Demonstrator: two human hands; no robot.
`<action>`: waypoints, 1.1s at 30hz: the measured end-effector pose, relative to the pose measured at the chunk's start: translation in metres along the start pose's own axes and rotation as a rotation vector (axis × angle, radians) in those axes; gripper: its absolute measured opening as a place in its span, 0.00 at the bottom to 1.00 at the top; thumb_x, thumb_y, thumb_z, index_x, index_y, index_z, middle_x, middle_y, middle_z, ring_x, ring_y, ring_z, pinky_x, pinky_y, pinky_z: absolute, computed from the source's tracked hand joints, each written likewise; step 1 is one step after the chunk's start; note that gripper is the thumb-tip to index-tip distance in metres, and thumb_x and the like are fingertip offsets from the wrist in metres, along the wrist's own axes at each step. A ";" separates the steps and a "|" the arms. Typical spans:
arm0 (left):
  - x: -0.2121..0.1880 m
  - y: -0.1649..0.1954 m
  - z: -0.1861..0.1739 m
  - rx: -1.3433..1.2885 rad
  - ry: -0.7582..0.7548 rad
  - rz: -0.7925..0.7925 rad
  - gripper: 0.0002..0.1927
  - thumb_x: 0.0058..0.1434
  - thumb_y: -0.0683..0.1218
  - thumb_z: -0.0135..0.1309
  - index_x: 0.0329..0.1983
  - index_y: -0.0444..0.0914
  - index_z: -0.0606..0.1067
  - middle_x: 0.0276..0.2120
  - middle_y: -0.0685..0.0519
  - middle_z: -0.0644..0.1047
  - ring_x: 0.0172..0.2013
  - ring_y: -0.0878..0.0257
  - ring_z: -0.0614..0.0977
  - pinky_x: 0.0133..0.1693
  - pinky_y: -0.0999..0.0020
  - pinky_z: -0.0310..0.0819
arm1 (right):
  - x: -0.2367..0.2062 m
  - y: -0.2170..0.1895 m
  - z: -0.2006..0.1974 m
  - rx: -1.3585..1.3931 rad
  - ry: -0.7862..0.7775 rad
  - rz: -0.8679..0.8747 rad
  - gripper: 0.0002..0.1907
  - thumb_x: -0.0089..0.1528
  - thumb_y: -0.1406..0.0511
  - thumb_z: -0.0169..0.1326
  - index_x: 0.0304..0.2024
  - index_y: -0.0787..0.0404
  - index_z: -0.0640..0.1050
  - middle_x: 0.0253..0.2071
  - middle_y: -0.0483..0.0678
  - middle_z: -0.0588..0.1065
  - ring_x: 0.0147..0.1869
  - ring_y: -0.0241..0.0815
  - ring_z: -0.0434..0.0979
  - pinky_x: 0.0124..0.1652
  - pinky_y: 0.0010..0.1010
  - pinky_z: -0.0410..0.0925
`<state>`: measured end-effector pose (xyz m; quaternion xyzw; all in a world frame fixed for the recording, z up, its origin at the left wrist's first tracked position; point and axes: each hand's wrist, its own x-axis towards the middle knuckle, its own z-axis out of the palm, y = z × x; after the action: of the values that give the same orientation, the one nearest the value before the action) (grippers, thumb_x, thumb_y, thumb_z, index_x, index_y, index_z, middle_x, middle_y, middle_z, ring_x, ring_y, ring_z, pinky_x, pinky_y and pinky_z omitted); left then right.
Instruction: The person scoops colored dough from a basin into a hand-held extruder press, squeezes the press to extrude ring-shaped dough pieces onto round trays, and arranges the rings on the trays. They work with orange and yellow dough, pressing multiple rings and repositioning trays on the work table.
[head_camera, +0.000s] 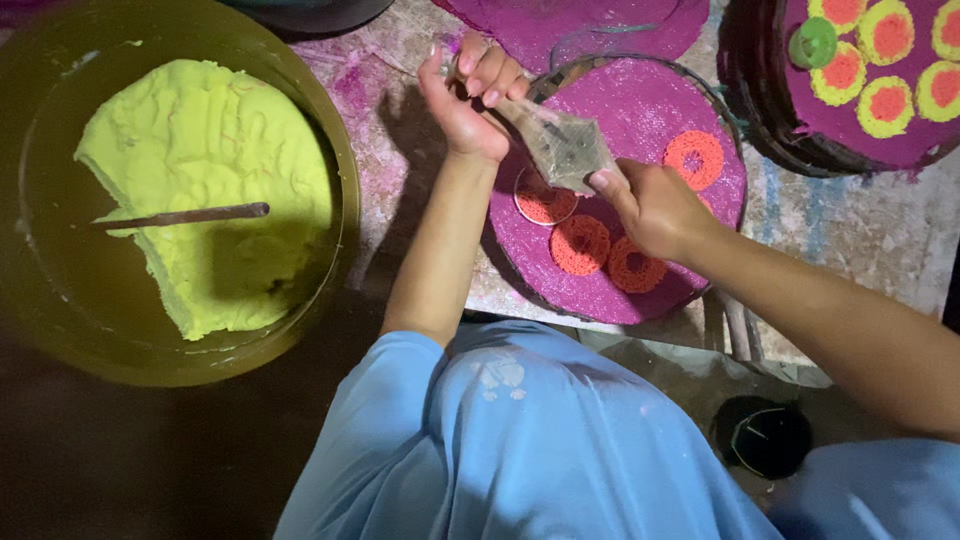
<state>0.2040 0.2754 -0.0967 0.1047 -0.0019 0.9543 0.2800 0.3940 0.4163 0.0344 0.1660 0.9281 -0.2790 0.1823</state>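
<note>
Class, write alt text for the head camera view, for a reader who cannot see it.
Two bare hands, left hand and right hand, hold a clear piping bag over a round magenta disc bearing orange rings. To the left, a large bowl holds yellow-green paste and a stick.

Both bare forearms reach forward from light blue sleeves. The left hand (470, 95) is raised, palm turned inward, its fingers (490, 72) curled shut in a pinch. The right hand (655, 205) lies lower, knuckles up, with thumb and forefinger pressed together. The two hands are near but apart.
</note>
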 end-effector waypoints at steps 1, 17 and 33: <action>-0.004 0.003 -0.001 0.015 0.025 0.007 0.19 0.67 0.62 0.42 0.28 0.47 0.62 0.20 0.63 0.57 0.22 0.69 0.59 0.34 0.68 0.59 | 0.000 -0.001 0.003 0.006 -0.021 0.006 0.33 0.70 0.46 0.37 0.54 0.66 0.77 0.33 0.66 0.77 0.41 0.66 0.80 0.44 0.52 0.69; 0.001 -0.028 0.005 0.012 0.326 -0.221 0.26 0.66 0.64 0.34 0.32 0.37 0.67 0.29 0.52 0.73 0.35 0.62 0.73 0.45 0.65 0.69 | -0.008 0.058 -0.008 0.104 0.113 -0.135 0.29 0.72 0.48 0.41 0.42 0.67 0.77 0.27 0.52 0.73 0.33 0.48 0.75 0.36 0.43 0.67; -0.086 -0.010 -0.009 1.882 -0.151 -0.275 0.43 0.66 0.54 0.55 0.81 0.47 0.50 0.58 0.53 0.80 0.44 0.59 0.77 0.46 0.62 0.74 | -0.015 0.105 0.021 0.605 0.411 -0.162 0.35 0.71 0.41 0.39 0.47 0.66 0.75 0.22 0.42 0.63 0.24 0.34 0.63 0.24 0.29 0.58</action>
<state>0.2784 0.2387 -0.1233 0.3477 0.7609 0.5140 0.1896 0.4553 0.4836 -0.0237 0.1911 0.8310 -0.5151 -0.0878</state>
